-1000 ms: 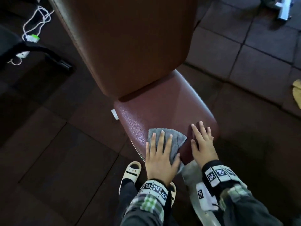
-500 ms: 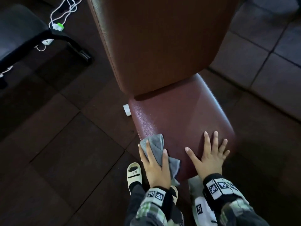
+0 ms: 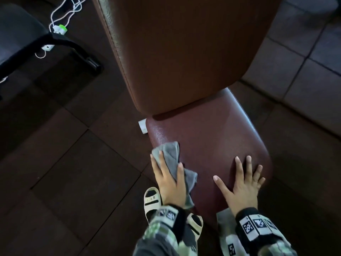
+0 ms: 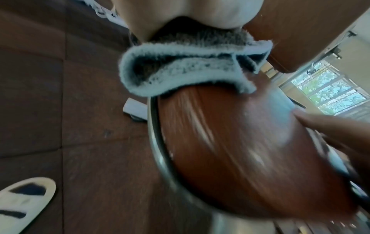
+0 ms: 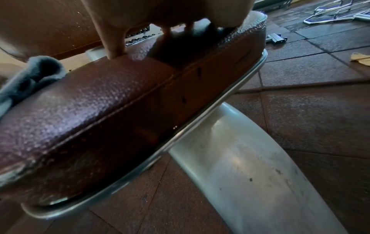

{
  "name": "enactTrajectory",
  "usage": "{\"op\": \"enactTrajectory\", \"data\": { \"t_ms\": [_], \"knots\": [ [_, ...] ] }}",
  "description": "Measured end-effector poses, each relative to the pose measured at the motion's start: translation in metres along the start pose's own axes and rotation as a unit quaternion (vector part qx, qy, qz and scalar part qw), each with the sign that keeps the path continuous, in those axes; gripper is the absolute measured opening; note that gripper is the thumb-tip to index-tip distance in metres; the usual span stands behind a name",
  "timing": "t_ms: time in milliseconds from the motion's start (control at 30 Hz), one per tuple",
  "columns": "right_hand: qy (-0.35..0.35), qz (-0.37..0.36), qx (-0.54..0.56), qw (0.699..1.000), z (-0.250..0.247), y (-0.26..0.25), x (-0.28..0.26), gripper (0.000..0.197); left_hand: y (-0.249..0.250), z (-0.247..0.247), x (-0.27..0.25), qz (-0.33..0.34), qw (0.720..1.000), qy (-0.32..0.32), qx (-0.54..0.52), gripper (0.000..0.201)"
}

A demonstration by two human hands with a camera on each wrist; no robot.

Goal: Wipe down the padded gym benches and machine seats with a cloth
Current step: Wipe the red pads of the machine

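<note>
A maroon padded seat (image 3: 208, 141) sits below a brown backrest (image 3: 184, 52). My left hand (image 3: 169, 182) holds a bunched grey cloth (image 3: 171, 156) against the seat's front left edge, and the cloth rises between the thumb and outer finger. The left wrist view shows the cloth (image 4: 180, 71) crumpled under my palm (image 4: 200, 12) on the seat (image 4: 240, 150). My right hand (image 3: 241, 182) lies flat on the seat's front right with fingers spread. Its fingers (image 5: 114, 44) press the pad (image 5: 100, 102), with the cloth (image 5: 30, 74) at the left.
A curved metal frame (image 5: 250, 174) carries the seat. My sandalled feet (image 3: 151, 200) stand just left of it on dark rubber tiles. A black bench (image 3: 18, 34) and a white cable with a green plug (image 3: 60, 28) are at upper left. Metal parts (image 5: 330, 12) lie on the floor at right.
My left hand slid the cloth from the seat's front middle to its left edge, and the cloth bunched up. The right hand stayed on the seat and spread its fingers.
</note>
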State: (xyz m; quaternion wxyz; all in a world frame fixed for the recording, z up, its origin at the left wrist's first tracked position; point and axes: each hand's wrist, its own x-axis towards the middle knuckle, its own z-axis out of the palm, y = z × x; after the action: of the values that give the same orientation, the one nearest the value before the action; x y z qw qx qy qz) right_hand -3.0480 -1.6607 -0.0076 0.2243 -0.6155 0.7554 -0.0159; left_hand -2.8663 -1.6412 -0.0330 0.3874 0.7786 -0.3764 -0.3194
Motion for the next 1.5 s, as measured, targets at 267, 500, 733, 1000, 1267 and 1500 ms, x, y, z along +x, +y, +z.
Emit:
{"op": "enactTrajectory", "data": {
  "t_ms": [267, 500, 733, 1000, 1267, 1500],
  "knots": [
    [0.001, 0.007, 0.023, 1.000, -0.002, -0.002, -0.002, 0.099, 0.015, -0.015, 0.076, -0.013, 1.000, -0.005, 0.007, 0.071],
    [0.007, 0.011, 0.030, 0.999, -0.004, -0.004, -0.003, 0.100, 0.023, -0.032, 0.159, 0.033, 0.997, -0.056, 0.049, 0.047],
    [0.006, 0.012, 0.035, 0.999, -0.004, -0.005, -0.003, 0.104, 0.015, -0.023, 0.127, 0.101, 0.990, -0.015, 0.095, 0.070],
    [0.001, 0.016, 0.037, 0.999, -0.004, -0.005, -0.003, 0.103, 0.059, -0.040, 0.188, 0.007, 0.968, -0.128, 0.216, 0.062],
    [-0.002, 0.010, 0.043, 0.999, -0.009, -0.006, -0.003, 0.101, 0.035, -0.057, 0.159, 0.004, 0.980, -0.114, 0.161, 0.048],
    [-0.065, 0.006, 0.058, 0.996, -0.021, 0.005, -0.003, 0.086, 0.012, -0.120, 0.110, -0.049, 0.971, -0.198, 0.127, 0.067]
  ]
}}
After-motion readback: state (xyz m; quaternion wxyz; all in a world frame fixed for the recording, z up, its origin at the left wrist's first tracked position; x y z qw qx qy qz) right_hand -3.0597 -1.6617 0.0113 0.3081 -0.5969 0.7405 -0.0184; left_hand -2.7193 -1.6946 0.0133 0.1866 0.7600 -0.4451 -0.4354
